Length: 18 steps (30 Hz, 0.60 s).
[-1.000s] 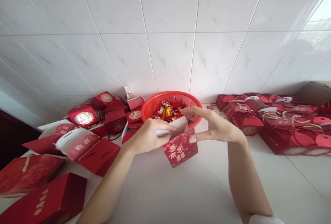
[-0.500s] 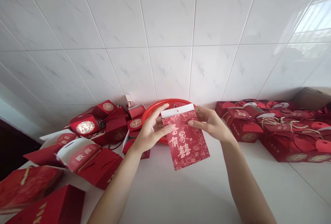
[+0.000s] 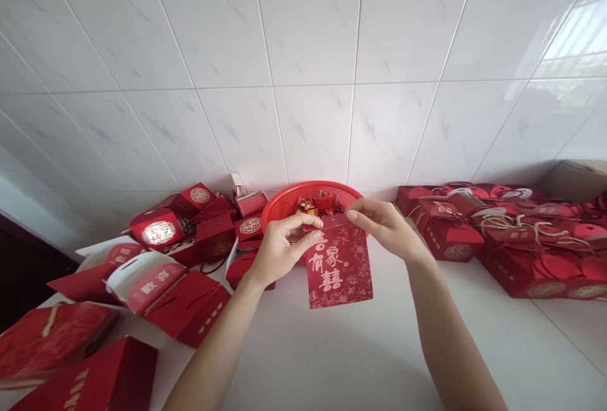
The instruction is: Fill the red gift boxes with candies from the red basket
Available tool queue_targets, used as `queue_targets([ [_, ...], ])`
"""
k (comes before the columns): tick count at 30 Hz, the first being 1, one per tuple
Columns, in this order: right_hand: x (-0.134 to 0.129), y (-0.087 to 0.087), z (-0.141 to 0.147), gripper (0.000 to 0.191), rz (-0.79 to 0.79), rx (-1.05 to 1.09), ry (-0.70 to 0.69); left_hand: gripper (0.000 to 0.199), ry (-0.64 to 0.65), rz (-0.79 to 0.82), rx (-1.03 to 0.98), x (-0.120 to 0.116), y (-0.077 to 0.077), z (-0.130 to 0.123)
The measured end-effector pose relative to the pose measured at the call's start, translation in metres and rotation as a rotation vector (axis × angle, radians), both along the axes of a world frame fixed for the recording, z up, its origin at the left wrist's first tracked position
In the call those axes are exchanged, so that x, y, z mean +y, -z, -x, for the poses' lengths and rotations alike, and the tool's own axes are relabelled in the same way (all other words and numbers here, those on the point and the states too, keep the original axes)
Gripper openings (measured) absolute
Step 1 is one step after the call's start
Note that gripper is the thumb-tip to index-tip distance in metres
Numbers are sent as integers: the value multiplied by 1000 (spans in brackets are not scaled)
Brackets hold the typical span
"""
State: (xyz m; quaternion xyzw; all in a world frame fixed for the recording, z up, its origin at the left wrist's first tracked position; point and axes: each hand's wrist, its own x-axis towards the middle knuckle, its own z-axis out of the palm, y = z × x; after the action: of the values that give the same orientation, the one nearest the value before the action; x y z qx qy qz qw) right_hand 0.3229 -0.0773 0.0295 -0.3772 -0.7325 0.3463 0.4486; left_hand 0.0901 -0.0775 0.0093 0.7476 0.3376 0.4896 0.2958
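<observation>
A flat red packet [image 3: 339, 272] with pale characters and a flower pattern hangs upright between my hands. Its top flap is folded over and shows red. My left hand [image 3: 284, 243] pinches the upper left corner between thumb and fingers. At the upper right corner, my right hand [image 3: 386, 227] grips the top edge. Behind the packet stands a red plastic basket [image 3: 284, 200] with small wrapped pieces [image 3: 307, 203] in it; the packet and my hands hide its front part.
Open and closed red boxes [image 3: 184, 303] crowd the left side of the white table [image 3: 303, 367]. More red boxes [image 3: 450, 237], several with cord handles, stand at the right. A tiled wall [image 3: 313, 126] rises behind, with a brown box [image 3: 576, 180] at far right.
The packet's white top strip has been folded over and now shows red. The packet hangs straighter and slightly lower, and my right hand has moved to its top edge. More basket contents show.
</observation>
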Motion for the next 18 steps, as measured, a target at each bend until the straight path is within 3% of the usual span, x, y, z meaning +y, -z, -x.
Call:
queue_targets([
  [6,2,1,0,34,-13,-8,-43,12,2,-9,34,-2,-2,0],
  [10,2,1,-2,30,-55,-13,-13,26,29,45,1,-2,-3,1],
  [18,-1,-1,-10,31,-114,-78,-55,36,-85,65,-82,-3,1,-5],
])
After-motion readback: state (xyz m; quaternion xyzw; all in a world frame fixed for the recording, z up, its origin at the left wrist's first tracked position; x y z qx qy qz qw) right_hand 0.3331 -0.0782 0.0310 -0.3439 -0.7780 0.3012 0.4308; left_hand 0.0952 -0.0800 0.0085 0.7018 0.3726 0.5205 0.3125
